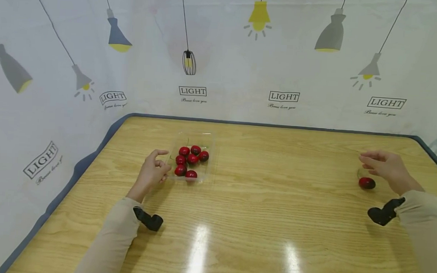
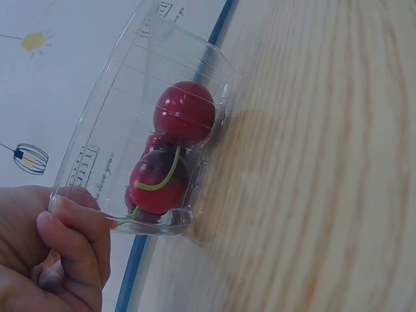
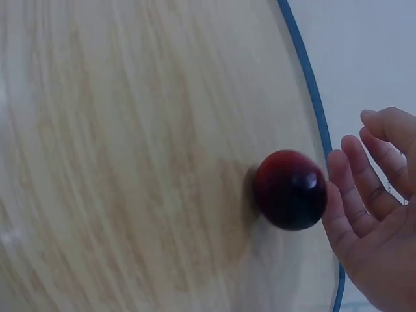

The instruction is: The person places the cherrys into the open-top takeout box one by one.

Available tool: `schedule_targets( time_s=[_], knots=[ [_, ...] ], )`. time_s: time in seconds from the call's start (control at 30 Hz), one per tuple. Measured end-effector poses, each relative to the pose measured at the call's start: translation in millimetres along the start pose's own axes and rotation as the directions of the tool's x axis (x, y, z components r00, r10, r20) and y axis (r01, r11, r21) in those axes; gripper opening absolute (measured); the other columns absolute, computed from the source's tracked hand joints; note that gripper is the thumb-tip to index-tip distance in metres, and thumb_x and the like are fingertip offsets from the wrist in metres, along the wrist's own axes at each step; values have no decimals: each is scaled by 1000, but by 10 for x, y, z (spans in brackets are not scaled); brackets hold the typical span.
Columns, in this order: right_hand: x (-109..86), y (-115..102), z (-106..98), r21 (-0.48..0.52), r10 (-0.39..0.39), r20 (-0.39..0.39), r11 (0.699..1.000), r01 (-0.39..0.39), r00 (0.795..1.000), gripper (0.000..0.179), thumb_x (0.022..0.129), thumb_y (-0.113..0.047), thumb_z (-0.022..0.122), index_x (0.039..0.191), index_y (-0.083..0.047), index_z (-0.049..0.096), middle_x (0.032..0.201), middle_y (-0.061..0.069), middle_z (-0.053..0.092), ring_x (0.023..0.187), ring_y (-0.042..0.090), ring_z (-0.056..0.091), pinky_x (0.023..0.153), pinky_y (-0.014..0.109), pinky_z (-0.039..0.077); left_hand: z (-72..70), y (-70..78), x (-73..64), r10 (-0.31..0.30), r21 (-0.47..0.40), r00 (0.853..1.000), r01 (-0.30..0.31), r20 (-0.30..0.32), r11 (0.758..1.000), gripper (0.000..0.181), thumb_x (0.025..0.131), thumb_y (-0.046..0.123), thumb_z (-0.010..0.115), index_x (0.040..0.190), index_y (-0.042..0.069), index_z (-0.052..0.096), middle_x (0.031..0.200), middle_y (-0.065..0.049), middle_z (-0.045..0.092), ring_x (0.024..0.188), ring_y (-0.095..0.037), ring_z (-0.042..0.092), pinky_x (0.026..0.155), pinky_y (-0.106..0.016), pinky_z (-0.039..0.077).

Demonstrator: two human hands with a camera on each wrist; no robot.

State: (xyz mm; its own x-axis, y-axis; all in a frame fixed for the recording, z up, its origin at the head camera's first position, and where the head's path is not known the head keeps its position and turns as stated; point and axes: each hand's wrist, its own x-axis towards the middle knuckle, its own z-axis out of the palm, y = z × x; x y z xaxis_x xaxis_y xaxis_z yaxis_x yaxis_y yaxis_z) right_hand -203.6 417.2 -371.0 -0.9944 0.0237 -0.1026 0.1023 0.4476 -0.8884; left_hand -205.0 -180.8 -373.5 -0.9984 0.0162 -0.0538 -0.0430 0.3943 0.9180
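My left hand pinches the near-left rim of a clear plastic container, thumb against curled fingers in the left wrist view. Several dark red cherries lie inside, and a green stem curves across one of them. Far to the right, a single cherry is at the table with its thin stem rising beside my right hand. That hand hovers just above and beyond the cherry, fingers loosely bent. In the right wrist view the cherry appears close to the fingertips; whether they touch is unclear.
The wooden table spans the space between both hands, with a dark blue edge along its back and sides. Behind it hangs a pale cloth printed with lamps. Black wrist cameras sit on both sleeves.
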Motion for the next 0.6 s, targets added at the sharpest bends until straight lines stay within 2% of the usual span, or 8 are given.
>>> schedule_targets(
  time_s=[0.1, 0.2, 0.37, 0.47, 0.6],
  knots=[
    [-55, -24, 31, 5, 12, 17, 1000, -12, 1000, 7, 86, -29, 55, 93, -26, 55, 80, -24, 56, 72, -5, 56, 63, 17, 48, -4, -1, -2, 0, 2, 1000, 0, 0, 1000, 51, 82, -4, 47, 131, 2, 34, 63, -6, 46, 41, -10, 42, 39, -21, 34],
    [-78, -9, 57, -20, 41, 18, 999, -40, 999, 7, 88, -28, 53, 94, -25, 54, 76, -24, 56, 70, -4, 57, 62, 17, 48, -5, -3, -2, -1, -1, 1000, 1, 1, 1000, 51, 82, -4, 47, 131, 2, 34, 62, -5, 45, 41, -10, 41, 39, -21, 34],
    [-76, 67, 72, -110, 64, -16, 992, -65, 998, 19, 87, -33, 52, 99, -18, 53, 75, -26, 52, 68, -5, 54, 60, 18, 46, 0, -7, 1, 1, -2, 1000, -1, 0, 1000, 51, 82, -4, 47, 131, 3, 34, 62, -5, 45, 41, -10, 41, 39, -21, 34],
    [-68, 105, 80, -155, 66, -39, 985, -71, 997, 33, 86, -35, 53, 106, -8, 54, 77, -26, 49, 67, -6, 51, 58, 18, 45, 6, -9, 2, 8, 1, 1000, -8, 3, 1000, 51, 83, -3, 47, 131, 3, 34, 62, -5, 45, 42, -11, 41, 39, -22, 34],
    [-59, 125, 102, -218, 75, -58, 972, -86, 995, 56, 86, -37, 52, 117, 8, 46, 78, -25, 46, 66, -11, 46, 57, 16, 43, 5, -15, 5, 10, 2, 1000, -10, 5, 1000, 51, 83, -3, 47, 131, 3, 34, 62, -5, 45, 42, -11, 42, 40, -22, 35]
  ],
)
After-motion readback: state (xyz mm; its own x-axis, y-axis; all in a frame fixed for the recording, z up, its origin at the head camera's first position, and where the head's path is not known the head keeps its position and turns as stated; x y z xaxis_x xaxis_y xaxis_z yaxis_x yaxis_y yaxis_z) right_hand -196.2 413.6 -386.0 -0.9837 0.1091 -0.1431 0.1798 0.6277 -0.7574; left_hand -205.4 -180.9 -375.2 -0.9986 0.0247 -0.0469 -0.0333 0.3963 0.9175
